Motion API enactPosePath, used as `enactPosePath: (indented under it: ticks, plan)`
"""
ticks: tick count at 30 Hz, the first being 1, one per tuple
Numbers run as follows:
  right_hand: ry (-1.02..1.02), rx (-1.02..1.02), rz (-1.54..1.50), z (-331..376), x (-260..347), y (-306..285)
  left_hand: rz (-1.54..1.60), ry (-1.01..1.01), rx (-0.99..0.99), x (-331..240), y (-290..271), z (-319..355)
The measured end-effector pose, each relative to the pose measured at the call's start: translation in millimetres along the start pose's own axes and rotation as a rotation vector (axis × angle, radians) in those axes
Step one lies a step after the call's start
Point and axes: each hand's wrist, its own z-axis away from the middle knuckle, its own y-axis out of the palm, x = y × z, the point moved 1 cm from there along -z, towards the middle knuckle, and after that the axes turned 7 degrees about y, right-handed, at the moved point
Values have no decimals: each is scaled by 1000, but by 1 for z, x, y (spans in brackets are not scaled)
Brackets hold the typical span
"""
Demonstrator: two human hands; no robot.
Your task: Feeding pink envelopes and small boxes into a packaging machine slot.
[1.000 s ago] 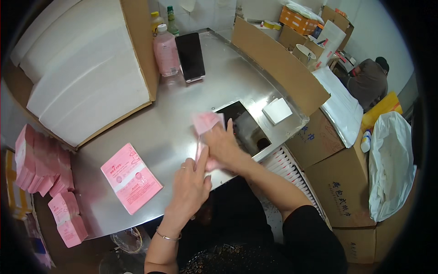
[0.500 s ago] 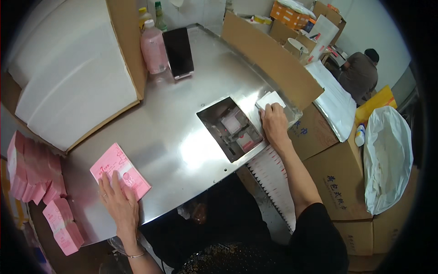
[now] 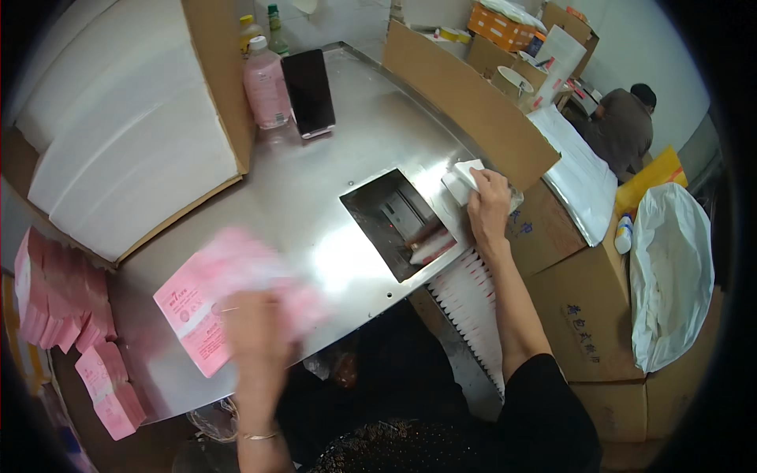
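Observation:
A stack of pink printed flat bags with a pale band lies on the left of the metal table. Over it my left hand is smeared by motion, and a blurred pink bag moves with it; the fingers cannot be made out singly. At the table's right edge my right hand is closed on a folded white tissue, lifted at one side from a small white pile. Beside that hand, a red and white packet sits low in the rectangular opening.
An open carton of white sheets stands on the left. Pink bundles pile up at the lower left. A phone leans by a pink bottle. Cartons and a white sack line the right; a person sits beyond.
My left hand has swung right, sweeping a pink bag off the stack. My right hand has raised a white tissue's edge. Inside the opening, the upper pale packet is gone from sight.

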Motion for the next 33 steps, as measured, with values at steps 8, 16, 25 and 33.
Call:
enactPosePath:
  ticks: [8,16,25,33]
  plan:
    - [-758,387,-552,100,185,-62,24,148,168,2,48,1]
    - [-499,599,-456,72,230,6,-154,3,73,-9,62,-14]
    - [-48,246,-218,-1,113,-19,-239,91,155,-16,44,4]
    - [-52,322,36,37,55,-8,-261,32,93,-16,48,3]
